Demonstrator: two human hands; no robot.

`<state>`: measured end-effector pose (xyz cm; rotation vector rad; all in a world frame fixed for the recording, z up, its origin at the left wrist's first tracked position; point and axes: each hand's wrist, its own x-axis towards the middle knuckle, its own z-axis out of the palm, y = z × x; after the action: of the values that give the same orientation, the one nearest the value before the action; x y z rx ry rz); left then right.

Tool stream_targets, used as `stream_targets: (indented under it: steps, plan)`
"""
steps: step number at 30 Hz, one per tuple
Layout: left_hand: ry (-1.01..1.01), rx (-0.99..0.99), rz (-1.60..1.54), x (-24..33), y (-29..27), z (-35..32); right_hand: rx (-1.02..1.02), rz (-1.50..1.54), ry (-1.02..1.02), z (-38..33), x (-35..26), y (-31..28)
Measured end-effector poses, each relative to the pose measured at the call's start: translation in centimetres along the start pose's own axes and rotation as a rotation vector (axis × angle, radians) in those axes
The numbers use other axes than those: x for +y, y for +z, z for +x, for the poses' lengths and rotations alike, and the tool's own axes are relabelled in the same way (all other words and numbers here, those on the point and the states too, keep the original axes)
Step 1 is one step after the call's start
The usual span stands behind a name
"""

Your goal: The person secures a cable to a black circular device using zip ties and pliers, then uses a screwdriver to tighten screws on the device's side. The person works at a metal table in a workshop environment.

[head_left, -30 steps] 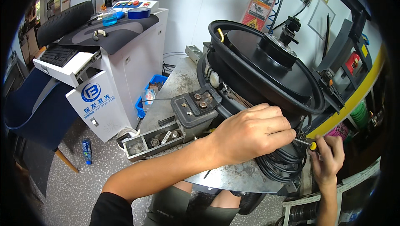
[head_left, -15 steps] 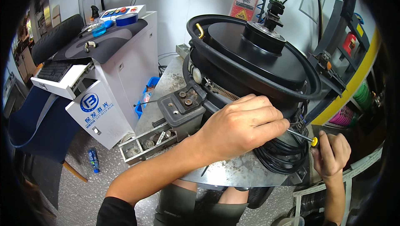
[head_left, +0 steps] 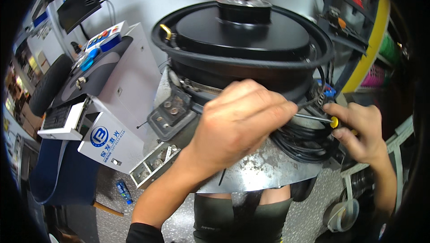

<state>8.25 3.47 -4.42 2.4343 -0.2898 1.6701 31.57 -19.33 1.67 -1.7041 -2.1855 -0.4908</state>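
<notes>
My left hand (head_left: 244, 124) is closed, with its fingertips pinching the metal shaft of a screwdriver (head_left: 313, 117). At the yellow end of that screwdriver is my right hand (head_left: 360, 131), thumb and index finger on either side of the handle, mostly hidden in the palm. Both hands are in front of a black hub-motor wheel (head_left: 246, 61), lying flat with its axle up and a bent brass valve stem (head_left: 166, 31) at its left rim. A coiled black cable (head_left: 304, 144) lies below the screwdriver. The tip of the screwdriver is hidden by my left hand.
Left of the wheel sits a black clamp block (head_left: 170, 113) over a metal tray (head_left: 150, 168) of small hardware. A white cabinet (head_left: 109, 140) with an open keyboard drawer stands further left. A yellow-edged rack (head_left: 374, 46) rises at right. A blue bottle (head_left: 124, 191) lies on the floor.
The view has shifted, so the wheel appears further left and more level. My right hand's fingers have loosened and spread around the screwdriver handle. My left hand keeps its pinch on the shaft.
</notes>
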Motion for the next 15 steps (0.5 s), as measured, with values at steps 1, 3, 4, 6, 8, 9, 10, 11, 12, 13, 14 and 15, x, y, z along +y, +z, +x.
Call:
stream_targets:
  steps: [1, 3, 4, 6, 8, 9, 10, 11, 12, 13, 14, 15]
  plan:
    - [-0.004, -0.011, 0.027, -0.2, -0.3, -0.5, -0.215, 0.541, 0.430, 0.7, -0.3, -0.5]
    - [-0.001, -0.027, 0.012, -0.4, -0.4, -0.7, -0.459, 1.037, 0.855, 2.4, -1.6, -2.2]
    - [-0.007, -0.023, 0.037, -0.2, -0.8, -0.8, -0.258, 0.998, 0.646, 2.0, -1.7, -0.6]
    - [0.006, -0.017, 0.010, 0.0, -0.5, -0.6, 0.022, 0.295, 0.241, 0.0, -0.7, 0.6]
    - [0.044, 0.035, -0.017, -0.1, 0.9, -0.3, 0.247, -0.327, -0.132, -1.0, 0.1, 1.2]
    - [0.061, 0.059, -0.005, 0.0, 0.9, -0.4, 0.275, -0.386, -0.151, -0.9, 0.1, 1.6]
    - [0.082, 0.071, 0.033, -0.1, 0.8, -0.7, 0.306, -0.440, -0.176, -0.9, 0.3, 2.2]
    - [0.095, 0.074, 0.048, -0.1, 0.9, -0.9, 0.279, -0.353, -0.143, -1.7, 1.1, 2.6]
    - [0.108, 0.087, 0.041, -0.2, 1.6, -1.0, 0.232, -0.284, -0.097, -2.6, 1.5, 2.3]
    - [0.112, 0.143, 0.055, -0.2, 2.4, -1.0, 0.165, -0.021, 0.052, -2.6, 1.6, 1.8]
    - [0.111, 0.156, 0.078, -0.1, 2.6, -1.1, 0.087, 0.238, 0.212, -2.3, 1.7, 1.2]
    - [0.108, 0.170, 0.096, -0.1, 2.5, -1.3, -0.070, 0.392, 0.451, -1.3, 1.1, -0.2]
